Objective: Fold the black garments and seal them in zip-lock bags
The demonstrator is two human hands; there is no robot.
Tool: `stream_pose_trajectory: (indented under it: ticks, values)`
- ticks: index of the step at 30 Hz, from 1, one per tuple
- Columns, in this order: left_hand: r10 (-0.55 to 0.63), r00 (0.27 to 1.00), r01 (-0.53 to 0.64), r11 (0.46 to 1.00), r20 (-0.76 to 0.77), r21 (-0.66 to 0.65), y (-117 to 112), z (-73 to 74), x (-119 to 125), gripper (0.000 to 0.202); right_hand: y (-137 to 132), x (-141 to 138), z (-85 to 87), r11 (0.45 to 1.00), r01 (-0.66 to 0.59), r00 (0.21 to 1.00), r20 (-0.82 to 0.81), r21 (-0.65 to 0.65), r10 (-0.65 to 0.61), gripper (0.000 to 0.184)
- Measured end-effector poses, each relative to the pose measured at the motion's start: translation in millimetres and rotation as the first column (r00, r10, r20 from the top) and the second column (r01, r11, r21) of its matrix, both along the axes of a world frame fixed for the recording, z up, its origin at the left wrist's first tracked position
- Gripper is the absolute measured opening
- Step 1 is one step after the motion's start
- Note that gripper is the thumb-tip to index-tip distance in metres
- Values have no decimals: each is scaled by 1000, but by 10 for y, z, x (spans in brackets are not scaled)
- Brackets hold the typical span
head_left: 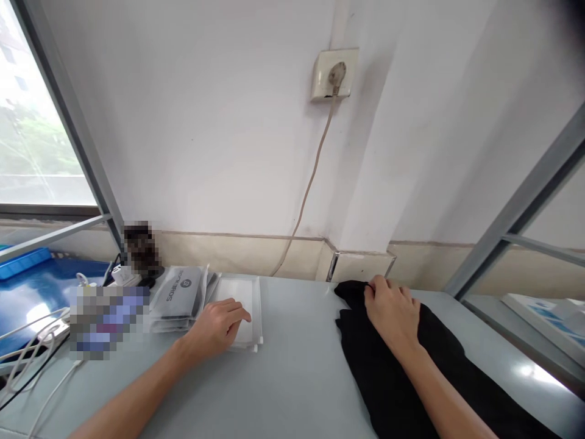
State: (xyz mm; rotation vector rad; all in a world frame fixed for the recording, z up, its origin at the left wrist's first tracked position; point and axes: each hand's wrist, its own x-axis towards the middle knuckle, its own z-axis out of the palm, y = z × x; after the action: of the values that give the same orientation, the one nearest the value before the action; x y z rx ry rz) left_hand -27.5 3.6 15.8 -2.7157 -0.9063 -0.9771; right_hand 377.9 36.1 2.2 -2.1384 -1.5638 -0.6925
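My right hand (393,312) is closed on the top edge of a piece of black fabric (372,360), fingers bent and thumb tucked against the cloth. The fabric lies on the tabletop and runs off toward the lower right; I cannot tell which garment it is. My left hand (217,326) hovers over or rests on clear zip bags (253,311), its fingers loosely bent and slightly apart, with nothing visible held. Just left of it is a stack of packed zip bags (180,299) holding something grey with printed lettering. Part of the bags is hidden beneath the left hand.
The pale grey table (297,372) meets a white wall. A plug sits in a wall socket (336,74), its cord (312,177) dropping behind the table. White cables (39,347) and blurred items crowd the left. Grey metal frame bars (521,207) slant at both sides.
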Motion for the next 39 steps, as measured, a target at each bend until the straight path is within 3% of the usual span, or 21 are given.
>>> stream_pose_trajectory:
  ticks: [2, 4, 6, 9, 12, 15, 17, 19, 22, 24, 27, 29, 31, 33, 34, 36, 39]
  values:
    - [3, 1000, -3, 1000, -3, -15, -10, 6, 9, 36, -18, -62, 83, 984, -83, 997, 3, 160, 83, 19]
    - [4, 1000, -4, 999, -6, -40, -23, 19, 23, 37, -58, -159, 162, 922, -249, 959, -59, 296, 277, 17]
    - [10, 1000, -10, 997, -2, -76, -41, 44, 43, 37, -137, -303, 227, 835, -417, 847, -181, 358, 500, 16]
    - [26, 1000, -28, 985, -11, -172, -84, 100, 92, 36, -332, -596, 285, 690, -664, 587, -372, 288, 719, 15]
    - [11, 999, -21, 955, -38, -294, -137, 140, 161, 40, -565, -907, 306, 481, -864, 303, -608, 151, 734, 16]
    - [-64, 997, 39, 920, -52, -389, -164, 131, 234, 62, -739, -1136, 310, 290, -953, 142, -708, 92, 692, 13]
    - [-130, 989, 86, 903, -76, -421, -160, 104, 273, 48, -795, -1222, 314, 225, -968, 57, -773, 113, 632, 11]
    - [-176, 979, 118, 894, -98, -433, -149, 73, 297, 23, -808, -1259, 323, 204, -968, -3, -823, 144, 568, 11]
    - [-152, 986, 106, 886, -67, -451, -152, 40, 306, 24, -776, -1248, 332, 248, -952, -9, -828, 179, 561, 17]
    - [-71, 997, 73, 867, 23, -493, -179, 34, 306, 26, -726, -1211, 310, 345, -920, 75, -776, 189, 626, 23]
    - [42, 979, 88, 792, 198, -604, -247, 59, 323, 26, -614, -1130, 218, 522, -838, 284, -692, 157, 664, 31]
    - [69, 952, 156, 732, 299, -664, -292, 94, 350, 26, -542, -1068, 157, 589, -802, 375, -682, 100, 627, 41]
    - [77, 906, 272, 646, 416, -713, -319, 133, 384, 24, -505, -1013, 146, 617, -787, 437, -712, -7, 549, 53]
    - [96, 838, 422, 509, 537, -750, -320, 165, 413, 25, -515, -978, 206, 573, -806, 461, -767, -152, 446, 50]
    - [111, 801, 498, 423, 588, -757, -311, 175, 423, 27, -534, -967, 258, 501, -846, 427, -796, -184, 429, 43]
    - [162, 724, 624, 263, 671, -736, -284, 182, 427, 29, -582, -957, 375, 351, -929, 267, -869, -118, 416, 26]
    - [284, 614, 743, 110, 737, -661, -246, 168, 407, 30, -637, -940, 508, 206, -978, 34, -960, 25, 279, 15]
